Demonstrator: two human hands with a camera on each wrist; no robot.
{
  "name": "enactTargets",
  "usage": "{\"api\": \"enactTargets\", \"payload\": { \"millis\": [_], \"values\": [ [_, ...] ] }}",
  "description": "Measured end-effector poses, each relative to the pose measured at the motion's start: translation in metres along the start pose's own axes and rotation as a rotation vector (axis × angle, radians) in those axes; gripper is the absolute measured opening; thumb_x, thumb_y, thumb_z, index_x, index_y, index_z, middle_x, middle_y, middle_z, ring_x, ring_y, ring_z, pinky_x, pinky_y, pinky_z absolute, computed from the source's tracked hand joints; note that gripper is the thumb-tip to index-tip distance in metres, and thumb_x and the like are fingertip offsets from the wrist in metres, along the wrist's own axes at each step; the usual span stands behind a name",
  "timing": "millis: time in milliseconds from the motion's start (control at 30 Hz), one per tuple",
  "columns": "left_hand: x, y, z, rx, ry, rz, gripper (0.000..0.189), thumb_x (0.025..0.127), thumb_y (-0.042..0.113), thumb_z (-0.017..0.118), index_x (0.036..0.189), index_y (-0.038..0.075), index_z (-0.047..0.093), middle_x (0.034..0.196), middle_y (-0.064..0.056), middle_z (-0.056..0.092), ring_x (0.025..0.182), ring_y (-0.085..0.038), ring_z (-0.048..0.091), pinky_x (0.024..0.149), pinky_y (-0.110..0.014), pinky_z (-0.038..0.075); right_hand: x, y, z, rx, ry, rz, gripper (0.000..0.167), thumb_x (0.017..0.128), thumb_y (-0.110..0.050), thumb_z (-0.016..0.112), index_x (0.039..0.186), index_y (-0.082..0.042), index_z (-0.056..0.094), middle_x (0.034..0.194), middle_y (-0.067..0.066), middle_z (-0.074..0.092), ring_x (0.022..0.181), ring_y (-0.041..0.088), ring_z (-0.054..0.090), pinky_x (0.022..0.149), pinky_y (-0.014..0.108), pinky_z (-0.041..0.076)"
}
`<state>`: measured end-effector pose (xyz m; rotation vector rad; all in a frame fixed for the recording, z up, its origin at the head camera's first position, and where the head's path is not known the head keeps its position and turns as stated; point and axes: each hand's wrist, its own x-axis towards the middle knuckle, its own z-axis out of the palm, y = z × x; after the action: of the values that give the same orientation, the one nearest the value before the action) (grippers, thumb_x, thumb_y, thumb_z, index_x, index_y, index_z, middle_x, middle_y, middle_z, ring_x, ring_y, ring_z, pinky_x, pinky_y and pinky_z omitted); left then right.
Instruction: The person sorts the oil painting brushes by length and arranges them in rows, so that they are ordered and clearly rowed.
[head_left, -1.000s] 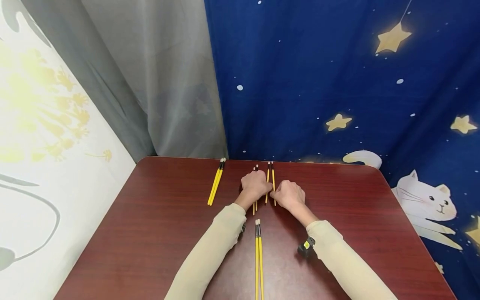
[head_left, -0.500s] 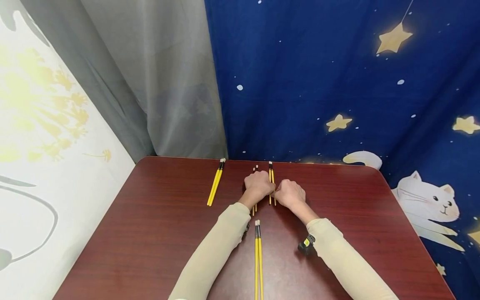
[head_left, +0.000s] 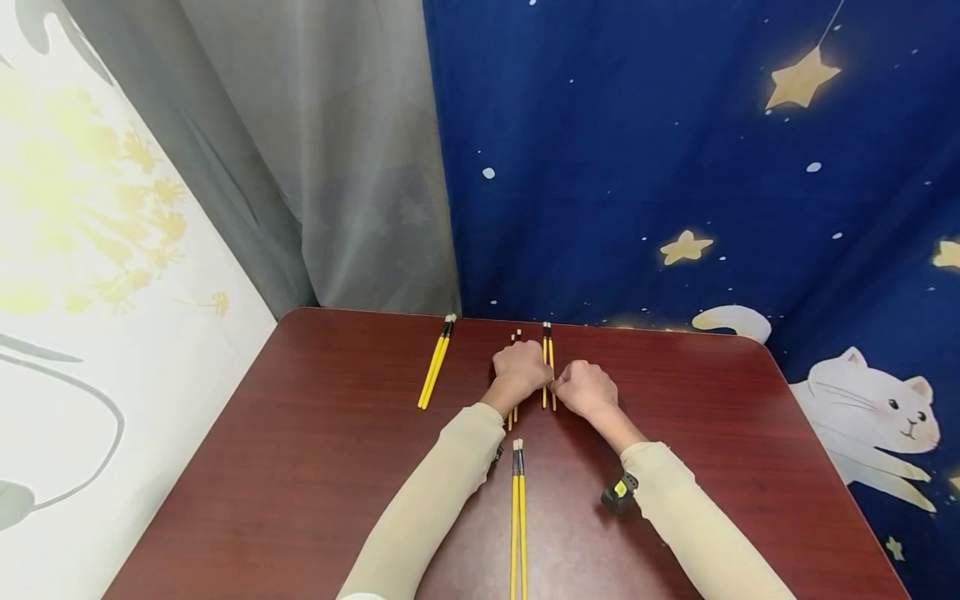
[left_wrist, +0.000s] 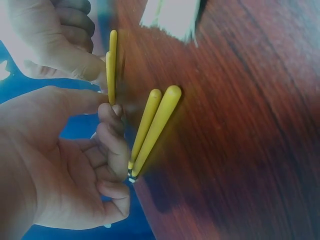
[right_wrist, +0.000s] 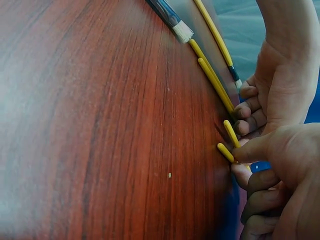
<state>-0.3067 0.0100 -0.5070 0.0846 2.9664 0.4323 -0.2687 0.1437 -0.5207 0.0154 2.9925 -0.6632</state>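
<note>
Two thin yellow-handled paintbrushes [head_left: 545, 397] lie side by side near the far edge of the table, between both hands. My left hand [head_left: 521, 365] pinches this pair from the left, thumb and forefinger at the handles [left_wrist: 113, 65] in the left wrist view. From the right, my right hand [head_left: 587, 388] pinches them too, its thumb against the handle ends [right_wrist: 226, 151] in the right wrist view. Under my left hand and wrist lies another pair of yellow paintbrushes [head_left: 511, 421], partly hidden in the head view; their rounded handles [left_wrist: 160, 122] show beside the curled fingers.
Two larger yellow paintbrushes [head_left: 435, 367] lie together at the back left. Another long pair [head_left: 518, 508] points toward the front, bristles near the middle of the brown table [head_left: 337, 450]. A grey curtain [head_left: 375, 167] and a blue one [head_left: 562, 167] hang behind the far edge.
The left brush of the pair between the hands has moved right, so both now lie close together. My left hand has shifted right with it; my right hand has barely moved.
</note>
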Motion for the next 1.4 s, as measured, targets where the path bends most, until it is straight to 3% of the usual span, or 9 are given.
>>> {"api": "enactTargets", "payload": {
  "millis": [333,600,733,833,1033,1233,1400],
  "values": [
    [-0.002,-0.005,0.002,-0.031,-0.031,-0.002,0.023,0.093,0.033,0.07,0.076,0.018,0.067,0.077,-0.002,0.067,0.07,-0.022,0.062,0.067,-0.04,0.051,-0.008,-0.003,0.007,0.048,0.012,-0.043,0.039,0.092,-0.031,0.069,0.057,-0.022,0.055,0.053,-0.006,0.048,0.059,0.02,0.054,0.056,0.035,0.039],
    [-0.015,-0.013,-0.006,-0.08,-0.068,-0.023,0.026,0.097,0.033,0.065,0.076,0.017,0.065,0.076,-0.004,0.063,0.068,-0.023,0.06,0.068,-0.04,0.05,-0.014,-0.008,0.018,0.077,0.058,-0.044,0.034,0.091,-0.035,0.071,0.06,-0.023,0.063,0.058,-0.005,0.059,0.062,0.02,0.058,0.057,0.034,0.042],
    [-0.017,-0.015,-0.009,-0.083,0.006,-0.027,0.037,0.1,0.04,0.062,0.069,0.019,0.062,0.073,-0.004,0.062,0.074,-0.026,0.063,0.084,-0.051,0.054,-0.016,-0.011,0.019,0.097,0.124,-0.042,0.028,0.09,-0.039,0.074,0.067,-0.023,0.068,0.066,-0.003,0.066,0.066,0.022,0.064,0.059,0.038,0.047],
    [-0.016,-0.016,-0.011,-0.123,0.082,-0.016,0.049,0.102,0.045,0.06,0.059,0.021,0.057,0.066,-0.002,0.061,0.074,-0.027,0.065,0.089,-0.056,0.053,-0.014,-0.01,0.021,0.127,0.174,-0.058,0.026,0.089,-0.041,0.076,0.073,-0.022,0.066,0.069,-0.003,0.067,0.068,0.022,0.065,0.06,0.038,0.047],
    [-0.014,-0.018,-0.011,-0.229,0.133,0.003,0.049,0.102,0.046,0.063,0.059,0.023,0.057,0.058,0.003,0.057,0.066,-0.021,0.061,0.077,-0.045,0.052,-0.013,-0.01,0.024,0.145,0.182,-0.12,0.031,0.089,-0.044,0.077,0.076,-0.021,0.062,0.062,-0.004,0.062,0.063,0.019,0.061,0.057,0.034,0.044],
    [-0.011,-0.033,-0.012,-0.224,0.054,0.008,0.051,0.101,0.043,0.068,0.059,0.019,0.054,0.054,0.003,0.045,0.055,-0.018,0.052,0.055,-0.033,0.038,-0.015,-0.02,0.026,0.12,0.186,-0.133,0.032,0.088,-0.042,0.082,0.075,-0.021,0.06,0.064,-0.002,0.062,0.062,0.021,0.06,0.057,0.036,0.044],
    [-0.009,-0.05,-0.02,-0.22,0.025,-0.013,0.047,0.099,0.037,0.072,0.061,0.017,0.054,0.057,0.001,0.045,0.057,-0.021,0.054,0.054,-0.032,0.038,-0.014,-0.033,0.029,0.094,0.164,-0.124,0.031,0.088,-0.043,0.082,0.076,-0.023,0.061,0.068,-0.002,0.065,0.063,0.021,0.061,0.056,0.037,0.045]
  ]
}}
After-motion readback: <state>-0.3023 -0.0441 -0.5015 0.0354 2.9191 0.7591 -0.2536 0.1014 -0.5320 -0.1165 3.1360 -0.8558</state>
